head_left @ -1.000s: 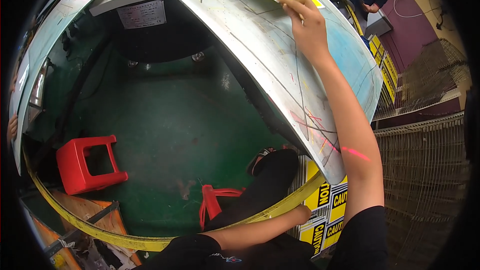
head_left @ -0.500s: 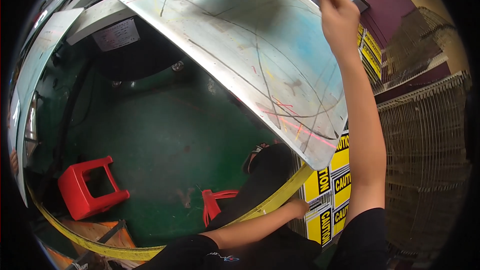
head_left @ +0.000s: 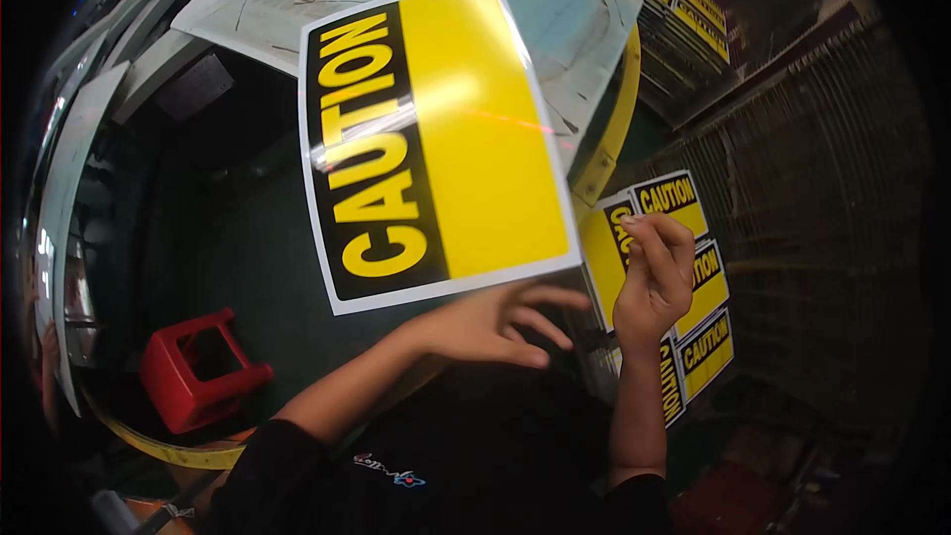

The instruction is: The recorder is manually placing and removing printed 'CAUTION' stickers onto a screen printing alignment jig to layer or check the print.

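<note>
1 big ylw sign [head_left: 475, 149], L hand [head_left: 487, 325] nr, R hand [head_left: 654, 287] apart

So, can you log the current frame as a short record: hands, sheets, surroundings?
Left hand: fingers spread, near the lower edge of the large rectangular sign; no grip visible
Right hand: fingers curled; whether they hold anything is unclear
Sign look: yellow and black, white border; its support is unclear
Behind sign: pale blue board, partly covered in this view
Beside right hand: several yellow-and-black signs
Surroundings: curved yellow rail; red plastic stool at left
</note>
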Available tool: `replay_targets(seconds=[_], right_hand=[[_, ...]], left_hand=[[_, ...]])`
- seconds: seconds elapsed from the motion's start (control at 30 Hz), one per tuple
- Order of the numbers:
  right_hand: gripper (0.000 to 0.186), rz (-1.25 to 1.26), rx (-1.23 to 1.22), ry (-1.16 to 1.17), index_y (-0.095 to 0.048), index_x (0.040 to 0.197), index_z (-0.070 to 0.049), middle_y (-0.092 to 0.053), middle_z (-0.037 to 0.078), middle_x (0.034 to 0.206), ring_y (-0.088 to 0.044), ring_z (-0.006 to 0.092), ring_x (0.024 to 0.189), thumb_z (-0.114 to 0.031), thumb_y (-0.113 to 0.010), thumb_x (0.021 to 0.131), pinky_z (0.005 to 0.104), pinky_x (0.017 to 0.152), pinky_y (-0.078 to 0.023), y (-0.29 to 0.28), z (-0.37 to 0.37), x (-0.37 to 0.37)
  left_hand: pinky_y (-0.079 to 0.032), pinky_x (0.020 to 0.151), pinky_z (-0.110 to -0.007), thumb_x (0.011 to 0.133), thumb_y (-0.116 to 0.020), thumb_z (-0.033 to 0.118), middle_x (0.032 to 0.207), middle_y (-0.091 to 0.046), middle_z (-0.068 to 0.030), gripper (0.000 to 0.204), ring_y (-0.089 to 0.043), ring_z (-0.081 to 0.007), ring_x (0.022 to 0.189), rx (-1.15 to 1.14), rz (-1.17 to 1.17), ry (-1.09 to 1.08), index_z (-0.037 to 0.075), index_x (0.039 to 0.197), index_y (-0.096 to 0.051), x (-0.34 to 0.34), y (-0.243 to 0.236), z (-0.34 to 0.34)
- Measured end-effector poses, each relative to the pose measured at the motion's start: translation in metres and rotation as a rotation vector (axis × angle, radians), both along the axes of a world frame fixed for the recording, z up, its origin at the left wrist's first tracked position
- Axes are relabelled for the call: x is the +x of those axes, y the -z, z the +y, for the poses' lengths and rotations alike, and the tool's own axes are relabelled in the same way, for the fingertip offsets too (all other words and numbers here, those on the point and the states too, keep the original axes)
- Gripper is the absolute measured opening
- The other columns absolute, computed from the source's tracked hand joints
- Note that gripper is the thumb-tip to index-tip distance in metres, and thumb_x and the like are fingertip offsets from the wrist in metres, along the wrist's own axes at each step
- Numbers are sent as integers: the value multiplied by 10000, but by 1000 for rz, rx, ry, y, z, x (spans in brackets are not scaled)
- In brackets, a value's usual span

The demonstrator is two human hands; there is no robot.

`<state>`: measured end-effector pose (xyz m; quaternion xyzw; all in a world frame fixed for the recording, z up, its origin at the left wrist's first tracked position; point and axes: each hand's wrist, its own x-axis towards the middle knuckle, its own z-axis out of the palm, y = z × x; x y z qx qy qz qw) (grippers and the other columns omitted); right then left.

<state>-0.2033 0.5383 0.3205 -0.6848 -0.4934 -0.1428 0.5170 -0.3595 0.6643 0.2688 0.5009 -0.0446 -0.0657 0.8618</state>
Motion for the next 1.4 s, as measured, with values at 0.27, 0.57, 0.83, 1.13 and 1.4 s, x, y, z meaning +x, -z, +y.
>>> replay_targets(seconds=[0.27,0.57,0.83,1.13,1.4], right_hand=[[213,371,78,-25,-710,1057,-8,-586,70,1028,-547,151,875,71,-592,898,235,730,-432,50,-35,-39],[191,671,73,210,-689,1108,6,-609,92,1055,-578,173,1013,-43,-563,973,254,850,-460,108,-101,-34],[193,580,209,602,-679,1108,12,-642,71,997,-591,130,909,-71,-564,976,229,813,-450,180,-225,71],[231,636,778,1215,-692,1161,-51,-678,-14,1004,-476,17,695,-165,-591,988,194,591,-379,263,-467,128],[250,959,1186,1413,-683,1189,-130,-625,-68,905,-462,23,685,-256,-594,992,184,550,-339,308,-553,105]], left_hand=[[-471,961,-376,1006,-334,578,1305,-557,-121,663,-565,-236,1175,-208,207,-1310,55,1409,-389,-72,15,7],[-421,864,-314,1013,-268,593,1037,-583,-134,719,-539,-191,933,1126,246,-1451,-58,1221,-492,-156,-5,73],[-481,837,-358,1010,-395,536,1023,-557,-134,578,-521,-172,892,1298,178,-1300,-25,1064,-524,-115,-40,58],[-369,1095,-413,925,-238,737,1431,-429,-158,896,-450,-286,1287,342,343,-604,24,1458,-334,140,-3,-184],[-383,1033,-466,832,-675,102,1318,-499,-323,883,-445,-485,1248,1604,-174,138,-107,1480,-111,291,135,-414]])
